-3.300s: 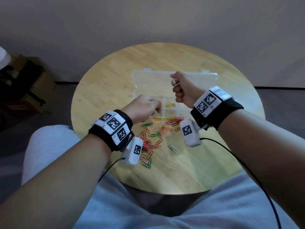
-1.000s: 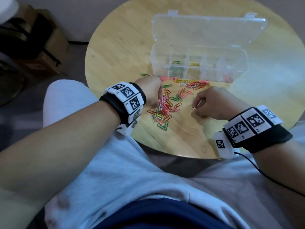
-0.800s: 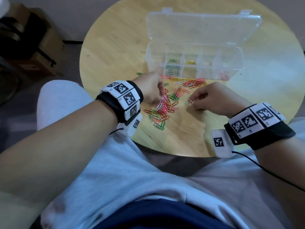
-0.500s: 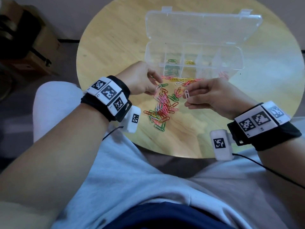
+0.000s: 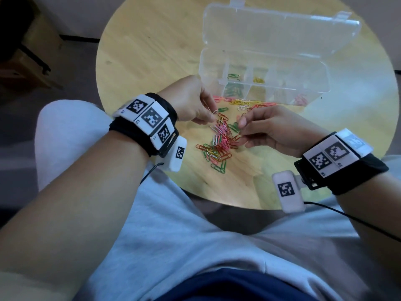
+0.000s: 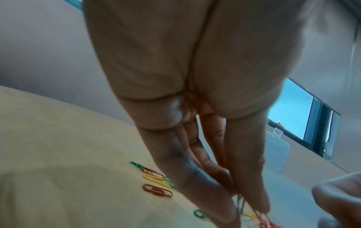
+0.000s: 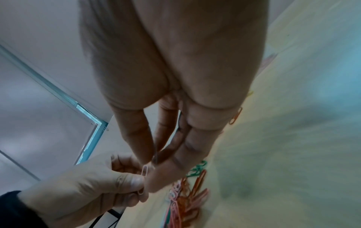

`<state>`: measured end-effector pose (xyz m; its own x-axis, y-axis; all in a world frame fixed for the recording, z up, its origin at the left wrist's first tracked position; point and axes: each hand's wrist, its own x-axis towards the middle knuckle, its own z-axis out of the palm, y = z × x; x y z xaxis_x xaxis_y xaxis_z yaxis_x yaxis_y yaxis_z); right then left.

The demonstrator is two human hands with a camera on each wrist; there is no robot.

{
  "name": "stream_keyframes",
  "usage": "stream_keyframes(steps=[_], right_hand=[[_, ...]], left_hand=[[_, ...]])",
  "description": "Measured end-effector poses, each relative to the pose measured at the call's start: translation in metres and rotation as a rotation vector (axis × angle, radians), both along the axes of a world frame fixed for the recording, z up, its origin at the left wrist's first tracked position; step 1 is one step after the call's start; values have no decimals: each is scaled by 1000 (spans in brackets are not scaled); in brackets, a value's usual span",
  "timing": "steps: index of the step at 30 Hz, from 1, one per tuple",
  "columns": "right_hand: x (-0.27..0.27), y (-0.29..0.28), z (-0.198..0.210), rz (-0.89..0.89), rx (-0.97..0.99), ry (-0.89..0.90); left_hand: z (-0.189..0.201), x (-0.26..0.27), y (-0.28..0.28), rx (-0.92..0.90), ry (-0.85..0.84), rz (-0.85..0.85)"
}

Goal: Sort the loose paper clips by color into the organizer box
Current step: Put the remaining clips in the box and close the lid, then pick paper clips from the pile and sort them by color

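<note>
Two hands meet low over the round wooden table (image 5: 138, 61), right above the heap, so let's work outward from the near edge. Nearest the person, the loose paper clips (image 5: 219, 146) lie in a tangled spread of pink, red, green, yellow and white, running from the near middle of the tabletop up toward the box. Over that heap, the left hand (image 5: 191, 98) comes in from the left, thumb and forefinger tips closed tight on a white paper clip (image 5: 215, 112), which pokes up out of the pinch. The right wrist view confirms it: the same white clip (image 7: 144, 169) sits clamped at the left thumb tip. The right hand (image 5: 271, 129) reaches in from the right, fingers (image 7: 136, 138) long and drawn narrowly together, tips almost meeting the left hand's; something thin seems to show between thumb and finger there, but whether it grips anything I cannot tell. Just beyond the hands, a further band of clips (image 5: 245, 103) lies along the box's near wall. Farther back stands the clear organizer box (image 5: 321, 68), lid thrown open toward the far side. Green clips (image 5: 233, 76) sit in its left compartments, yellow clips (image 5: 258, 79) in the next one rightward, and pink-red clips (image 5: 300, 98) at the near right end.
</note>
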<state>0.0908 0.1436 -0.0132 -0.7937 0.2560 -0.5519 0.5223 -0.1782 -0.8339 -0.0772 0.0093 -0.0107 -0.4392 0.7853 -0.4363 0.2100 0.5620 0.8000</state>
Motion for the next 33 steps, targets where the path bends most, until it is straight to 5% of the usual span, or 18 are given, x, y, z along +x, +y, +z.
stream_keyframes(steps=[10,12,16,18,28,33], right_hand=[[-35,-8,6,-69,-71,-87],[-40,-9,3,-58,47,-140],[-43,-10,4,178,684,-260],[-46,-10,5,245,849,-248],[-49,-17,2,433,1104,-258],[-43,-11,-2,417,1051,-315]], left_hand=[[2,-2,-4,-21,72,-45],[4,-1,-4,-14,93,-40],[8,2,-6,-22,180,-71],[10,1,-6,-21,192,-72],[13,3,-6,-21,90,-4],[9,3,-4,-9,48,10]])
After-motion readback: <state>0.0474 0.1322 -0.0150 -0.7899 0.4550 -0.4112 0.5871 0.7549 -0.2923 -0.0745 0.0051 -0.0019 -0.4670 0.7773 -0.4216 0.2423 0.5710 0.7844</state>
